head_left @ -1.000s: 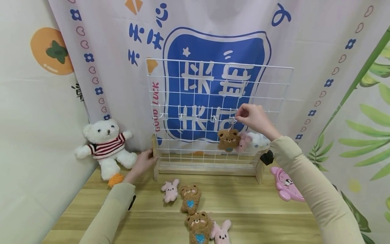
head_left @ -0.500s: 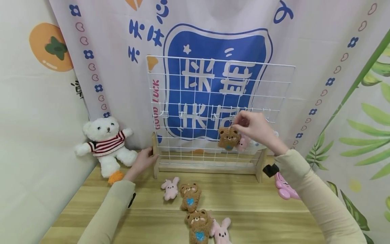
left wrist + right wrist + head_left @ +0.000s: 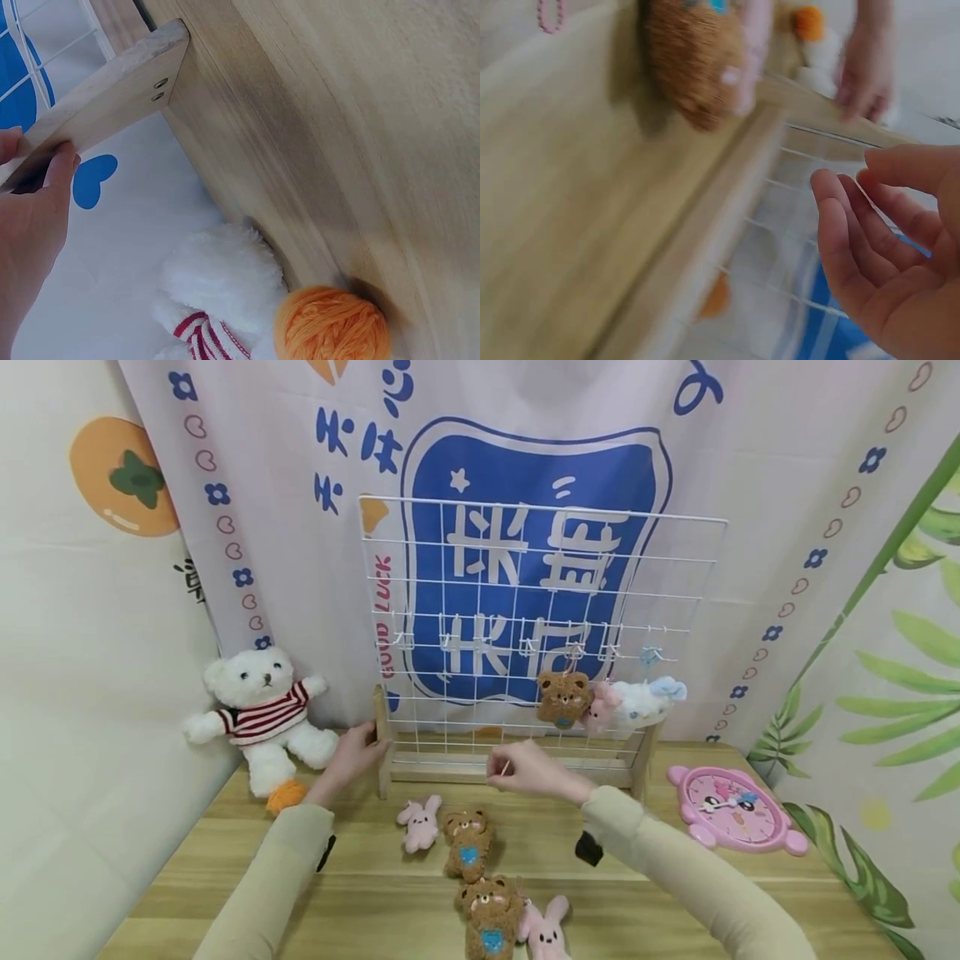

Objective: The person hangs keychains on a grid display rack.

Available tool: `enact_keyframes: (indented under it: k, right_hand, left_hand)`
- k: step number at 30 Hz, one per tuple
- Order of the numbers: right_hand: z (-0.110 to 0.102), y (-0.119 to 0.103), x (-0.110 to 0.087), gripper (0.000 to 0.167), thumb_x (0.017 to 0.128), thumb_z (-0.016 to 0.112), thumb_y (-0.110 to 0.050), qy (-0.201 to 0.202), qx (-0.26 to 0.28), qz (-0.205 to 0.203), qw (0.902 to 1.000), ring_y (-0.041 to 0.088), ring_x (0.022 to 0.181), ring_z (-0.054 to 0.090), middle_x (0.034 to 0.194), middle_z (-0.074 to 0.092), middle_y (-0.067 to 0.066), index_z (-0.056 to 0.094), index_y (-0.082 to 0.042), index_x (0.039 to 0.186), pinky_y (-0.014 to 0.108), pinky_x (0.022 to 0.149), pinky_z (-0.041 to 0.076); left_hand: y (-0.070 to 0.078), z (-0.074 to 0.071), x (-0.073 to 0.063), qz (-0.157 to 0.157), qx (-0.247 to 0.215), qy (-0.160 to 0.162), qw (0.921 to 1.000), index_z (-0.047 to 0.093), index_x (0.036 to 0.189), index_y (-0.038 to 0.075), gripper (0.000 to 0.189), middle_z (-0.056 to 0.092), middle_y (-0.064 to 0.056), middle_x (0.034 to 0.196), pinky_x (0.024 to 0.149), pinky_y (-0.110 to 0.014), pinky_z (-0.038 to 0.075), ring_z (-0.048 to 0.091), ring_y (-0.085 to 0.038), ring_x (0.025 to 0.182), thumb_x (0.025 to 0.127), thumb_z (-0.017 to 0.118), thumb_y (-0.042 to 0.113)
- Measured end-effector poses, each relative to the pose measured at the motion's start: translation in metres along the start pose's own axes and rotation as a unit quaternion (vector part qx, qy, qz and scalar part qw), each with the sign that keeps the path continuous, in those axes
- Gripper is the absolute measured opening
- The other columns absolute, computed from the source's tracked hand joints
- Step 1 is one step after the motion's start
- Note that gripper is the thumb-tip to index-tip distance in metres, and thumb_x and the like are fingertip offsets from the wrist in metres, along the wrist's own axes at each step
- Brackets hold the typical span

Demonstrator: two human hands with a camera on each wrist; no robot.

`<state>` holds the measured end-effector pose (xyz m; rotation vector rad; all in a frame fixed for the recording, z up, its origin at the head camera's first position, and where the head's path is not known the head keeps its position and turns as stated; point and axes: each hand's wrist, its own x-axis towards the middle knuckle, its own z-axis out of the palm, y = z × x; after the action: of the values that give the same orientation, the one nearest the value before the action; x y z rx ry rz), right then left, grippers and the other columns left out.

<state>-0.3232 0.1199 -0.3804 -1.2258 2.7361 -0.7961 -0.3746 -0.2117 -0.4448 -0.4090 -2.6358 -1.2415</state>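
Observation:
My left hand [image 3: 354, 760] grips the wooden side post [image 3: 112, 94] of a white wire grid rack [image 3: 480, 672], thumb on one face and fingers on the other in the left wrist view. My right hand [image 3: 536, 770] is in front of the rack's lower part, fingers loosely bent with nothing held in the right wrist view. A brown bear keychain [image 3: 564, 700], a pink bunny [image 3: 602, 706] and a white plush [image 3: 641, 703] hang on the rack's right side. On the table lie a pink bunny [image 3: 420, 825], a brown bear [image 3: 469, 845], another bear [image 3: 489, 914] and another bunny [image 3: 546, 931].
Several bare hooks [image 3: 527, 647] line the grid. A white teddy bear [image 3: 262, 718] in a striped sweater sits left, beside an orange yarn ball [image 3: 331, 326]. A pink clock [image 3: 735, 808] lies at right on the wooden table [image 3: 637, 893]. A printed cloth hangs behind.
My right hand has let go of the hanging brown bear keychain and moved down and left, away from the hooks. My left hand has stayed on the post.

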Motion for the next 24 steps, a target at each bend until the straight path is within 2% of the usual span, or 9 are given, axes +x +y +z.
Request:
enact_keyframes:
  k: [5, 9, 10, 16, 17, 19, 21, 24]
  right_hand:
    - [0.046, 0.015, 0.023, 0.007, 0.093, 0.063, -0.007, -0.048, 0.001, 0.026, 0.9985, 0.005, 0.071, 0.06, 0.083, 0.071, 0.004, 0.068, -0.008, 0.088, 0.018, 0.065, 0.05]
    - [0.063, 0.023, 0.036, 0.007, 0.092, 0.065, -0.008, -0.064, -0.012, 0.033, 0.9973, 0.004, 0.066, 0.056, 0.08, 0.07, 0.004, 0.07, -0.007, 0.087, 0.02, 0.062, 0.049]
    - [0.068, 0.031, 0.038, 0.011, 0.094, 0.065, -0.014, -0.062, -0.019, 0.02, 0.9977, 0.004, 0.065, 0.056, 0.079, 0.069, 0.001, 0.071, -0.009, 0.087, 0.021, 0.061, 0.048]
    - [0.075, 0.031, 0.047, 0.014, 0.093, 0.067, -0.017, -0.079, -0.028, 0.046, 0.9955, 0.006, 0.063, 0.058, 0.078, 0.072, 0.001, 0.074, -0.01, 0.083, 0.021, 0.06, 0.049]
    - [0.073, 0.024, 0.047, 0.011, 0.091, 0.069, -0.011, -0.084, -0.027, 0.064, 0.9941, 0.006, 0.062, 0.058, 0.078, 0.073, 0.004, 0.074, -0.007, 0.083, 0.021, 0.061, 0.05]
    - [0.076, 0.022, 0.049, 0.011, 0.09, 0.07, -0.011, -0.084, -0.031, 0.07, 0.9935, 0.005, 0.06, 0.057, 0.078, 0.074, 0.006, 0.075, -0.006, 0.082, 0.019, 0.059, 0.049]
    - [0.079, 0.021, 0.051, 0.012, 0.089, 0.071, -0.011, -0.084, -0.031, 0.079, 0.9929, 0.003, 0.057, 0.053, 0.075, 0.074, 0.005, 0.075, -0.005, 0.08, 0.016, 0.056, 0.045]
    - [0.083, 0.02, 0.055, 0.019, 0.089, 0.072, -0.013, -0.088, -0.025, 0.086, 0.9921, 0.002, 0.05, 0.043, 0.061, 0.064, -0.001, 0.073, -0.005, 0.072, 0.016, 0.051, 0.037]
  left_hand:
    - [0.002, 0.0, -0.001, 0.0, 0.003, 0.002, 1.0, 0.054, 0.13, -0.014, 0.039, 0.062, -0.034, 0.125, 0.098, -0.054, 0.052, 0.061, -0.045, 0.117, 0.099, 0.057, 0.009]
    - [0.004, 0.0, -0.001, 0.004, 0.008, 0.006, 0.9999, 0.055, 0.129, -0.013, 0.038, 0.063, -0.033, 0.124, 0.098, -0.053, 0.052, 0.062, -0.045, 0.117, 0.098, 0.058, 0.01]
    - [0.004, 0.001, -0.001, 0.005, 0.007, 0.008, 0.9999, 0.056, 0.128, -0.013, 0.037, 0.064, -0.033, 0.124, 0.099, -0.053, 0.052, 0.062, -0.044, 0.117, 0.098, 0.058, 0.009]
    - [0.004, 0.0, -0.001, 0.023, 0.002, 0.019, 0.9995, 0.062, 0.117, -0.01, 0.029, 0.068, -0.031, 0.115, 0.091, -0.053, 0.055, 0.065, -0.043, 0.109, 0.096, 0.06, 0.009]
    - [0.004, 0.0, -0.002, 0.026, 0.001, 0.022, 0.9994, 0.063, 0.115, -0.009, 0.028, 0.069, -0.03, 0.113, 0.089, -0.051, 0.055, 0.066, -0.042, 0.106, 0.095, 0.06, 0.01]
    - [0.004, -0.001, -0.004, 0.037, 0.004, 0.031, 0.9988, 0.064, 0.111, -0.008, 0.027, 0.07, -0.029, 0.109, 0.083, -0.046, 0.057, 0.068, -0.04, 0.102, 0.095, 0.061, 0.014]
    - [0.004, -0.002, -0.005, 0.041, 0.003, 0.031, 0.9987, 0.064, 0.112, -0.008, 0.029, 0.07, -0.03, 0.11, 0.084, -0.045, 0.058, 0.068, -0.04, 0.103, 0.095, 0.06, 0.015]
    - [0.003, -0.001, -0.005, 0.025, 0.0, 0.025, 0.9994, 0.062, 0.118, -0.009, 0.033, 0.068, -0.031, 0.115, 0.09, -0.05, 0.056, 0.065, -0.043, 0.109, 0.096, 0.06, 0.015]
